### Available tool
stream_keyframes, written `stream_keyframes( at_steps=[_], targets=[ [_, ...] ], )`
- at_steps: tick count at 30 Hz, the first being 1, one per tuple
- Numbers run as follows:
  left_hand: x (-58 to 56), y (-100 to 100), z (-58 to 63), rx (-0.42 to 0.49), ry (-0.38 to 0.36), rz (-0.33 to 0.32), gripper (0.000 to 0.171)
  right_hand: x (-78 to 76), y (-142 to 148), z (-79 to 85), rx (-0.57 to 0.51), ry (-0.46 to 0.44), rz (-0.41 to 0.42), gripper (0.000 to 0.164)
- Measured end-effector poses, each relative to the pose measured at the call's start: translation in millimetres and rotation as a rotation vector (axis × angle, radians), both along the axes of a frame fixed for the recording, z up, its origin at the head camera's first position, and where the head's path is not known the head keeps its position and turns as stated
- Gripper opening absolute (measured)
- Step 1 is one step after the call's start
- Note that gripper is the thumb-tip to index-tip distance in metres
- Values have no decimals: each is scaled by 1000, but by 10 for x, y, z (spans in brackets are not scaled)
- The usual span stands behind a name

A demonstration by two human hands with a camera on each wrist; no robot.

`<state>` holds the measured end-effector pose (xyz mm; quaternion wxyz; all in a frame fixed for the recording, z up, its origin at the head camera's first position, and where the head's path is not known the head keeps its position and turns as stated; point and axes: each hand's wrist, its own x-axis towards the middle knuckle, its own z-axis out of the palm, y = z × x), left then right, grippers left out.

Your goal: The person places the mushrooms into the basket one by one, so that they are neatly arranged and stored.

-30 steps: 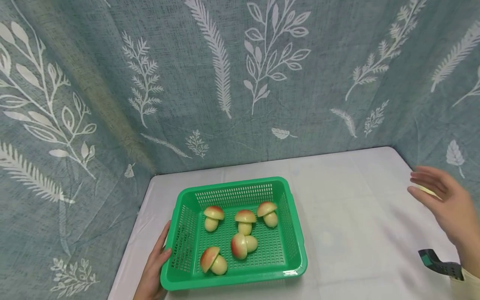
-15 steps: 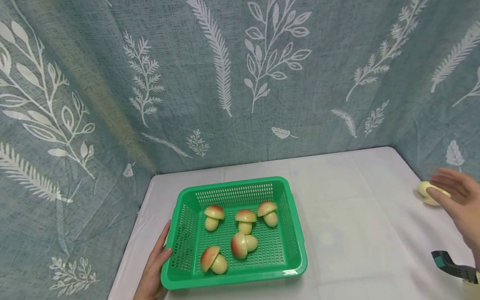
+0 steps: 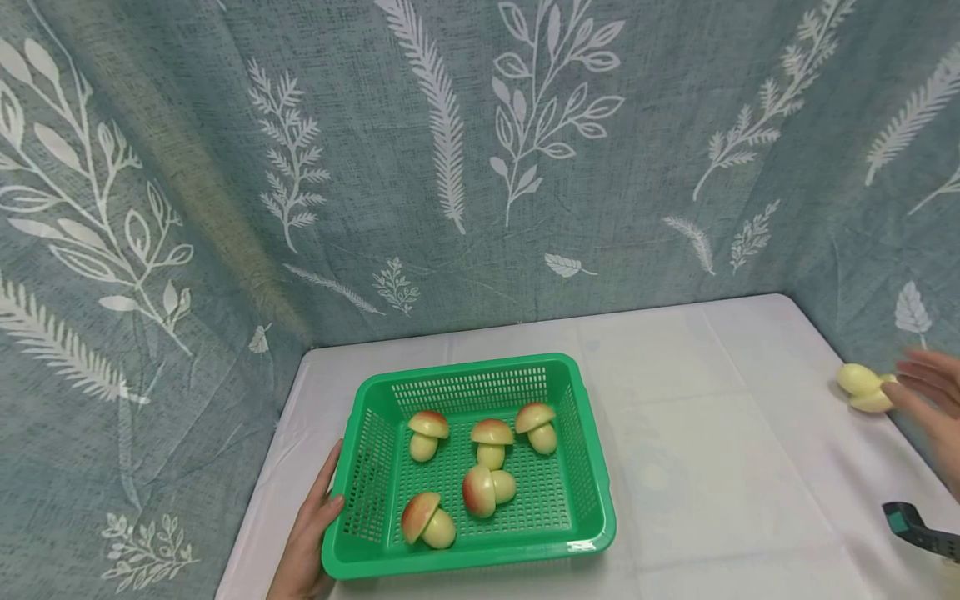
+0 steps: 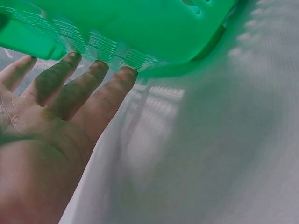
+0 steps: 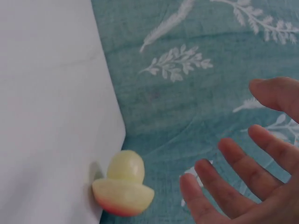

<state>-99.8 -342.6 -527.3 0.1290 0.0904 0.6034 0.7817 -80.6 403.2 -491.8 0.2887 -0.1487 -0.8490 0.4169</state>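
Observation:
My left hand point(image 3: 306, 525) rests against the left side of a green plastic basket point(image 3: 468, 565). In the left wrist view its fingers are spread and nearly straight, fingertips at the basket's slotted wall point(image 4: 103, 44). Several toy mushrooms with red-tinged caps lie in the basket, among them one mushroom point(image 3: 429, 521) at the front left. Another mushroom point(image 3: 862, 387) lies at the table's right edge, partly behind my right hand point(image 3: 933, 404) in the head view. In the right wrist view that mushroom point(image 5: 125, 184) sits apart from the loosely spread fingers, which hold nothing.
A white cloth covers the table point(image 3: 720, 467). Blue-green curtains point(image 3: 465, 275) with white leaf prints stand along its back and both sides. A dark strap point(image 3: 918, 529) is on my right wrist.
My right hand has moved right, out toward the frame's edge, uncovering the mushroom at the table's right edge. My left hand and the basket have stayed in place.

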Motion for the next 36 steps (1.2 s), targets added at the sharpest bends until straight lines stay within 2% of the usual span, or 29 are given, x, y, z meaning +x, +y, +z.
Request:
stream_keyframes(
  at_steps=[2,6,9,17,26,29,36],
  targets=[
    [-3,-1,3,-4,4,-4,65,-19,63,-49,-5,10,-18,57],
    [-6,1,5,-12,3,7,65,-54,121,-79,-30,-32,-75,57],
    [-7,1,10,-9,-2,10,65,-79,137,-82,-45,-87,-120,56],
    [-4,-5,14,-14,12,8,65,-131,156,-116,-58,-253,-127,60],
    [-3,4,16,-45,12,27,65,-221,217,-81,-154,-290,-195,59],
    [-15,10,19,-51,15,29,65,-239,259,-118,-170,-296,-209,59],
    [-12,8,14,-56,8,30,65,-215,359,-237,-178,-328,-157,61]
  ],
)
